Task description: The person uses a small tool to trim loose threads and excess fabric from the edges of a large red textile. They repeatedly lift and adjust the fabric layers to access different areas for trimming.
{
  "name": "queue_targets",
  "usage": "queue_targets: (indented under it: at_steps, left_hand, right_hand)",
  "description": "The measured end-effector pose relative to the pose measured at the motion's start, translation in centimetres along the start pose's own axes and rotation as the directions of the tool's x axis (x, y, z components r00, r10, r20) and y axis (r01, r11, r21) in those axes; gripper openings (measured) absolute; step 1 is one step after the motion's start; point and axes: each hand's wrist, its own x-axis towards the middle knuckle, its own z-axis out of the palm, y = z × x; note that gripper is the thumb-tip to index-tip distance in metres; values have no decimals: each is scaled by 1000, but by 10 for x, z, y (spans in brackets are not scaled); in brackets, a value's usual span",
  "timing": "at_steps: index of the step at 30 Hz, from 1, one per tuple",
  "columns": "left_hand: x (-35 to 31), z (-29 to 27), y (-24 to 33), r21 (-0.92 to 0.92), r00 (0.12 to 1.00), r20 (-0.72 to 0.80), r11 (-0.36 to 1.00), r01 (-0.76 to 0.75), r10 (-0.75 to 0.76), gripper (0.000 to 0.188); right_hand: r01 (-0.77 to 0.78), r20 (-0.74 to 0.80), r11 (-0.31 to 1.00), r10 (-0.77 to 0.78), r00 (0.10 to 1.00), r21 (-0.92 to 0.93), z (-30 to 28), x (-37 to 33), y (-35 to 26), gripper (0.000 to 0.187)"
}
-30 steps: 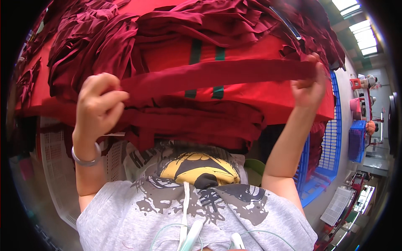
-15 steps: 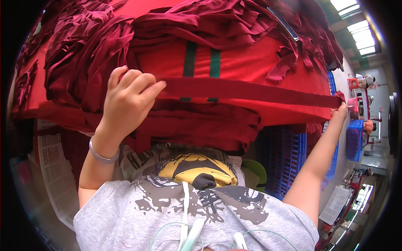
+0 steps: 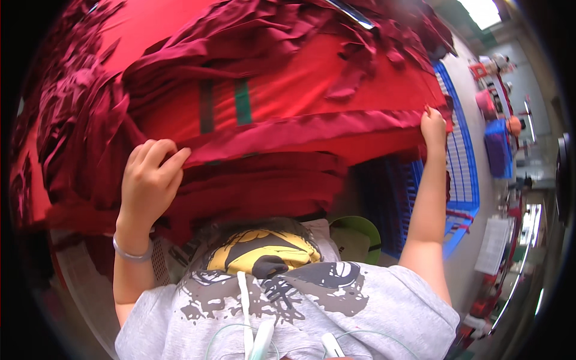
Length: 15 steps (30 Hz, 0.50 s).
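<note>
A long dark-red fabric strip (image 3: 312,125) stretches sideways between my two hands, over the near part of a table covered in bright red cloth (image 3: 300,90). My left hand (image 3: 151,174), with a bracelet (image 3: 132,253) on its wrist, pinches the strip's left end between thumb and fingers. The right end is gripped by my closed right hand (image 3: 434,127) at the table's right edge. More dark-red strips (image 3: 258,186) hang in a stack over the near edge, against my lap. Two dark green bands (image 3: 242,102) show on the red cloth behind the strip.
Heaps of dark-red strips (image 3: 222,48) cover the far and left parts of the table. A flat, shiny dark object (image 3: 351,13) lies on the far heap. Blue plastic baskets (image 3: 459,150) stand at the right. A green-rimmed item (image 3: 360,231) sits beside my lap.
My right hand has moved in and away from me, my left hand toward me and left. The strip between them has turned, showing a shinier face. The whole view has shifted.
</note>
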Motion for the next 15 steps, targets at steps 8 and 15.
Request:
queue_targets:
  at_steps: [8, 15]
  left_hand:
    - [-4, 0, 8, 18, 997, -69, 999, 43, -42, 19]
    - [10, 4, 41, -139, 996, -80, 990, 21, -32, 28]
  right_hand:
    - [-216, 63, 976, 215, 974, 7, -25, -2, -27, 36]
    - [-13, 203, 797, -139, 969, 604, -92, -87, -199, 47]
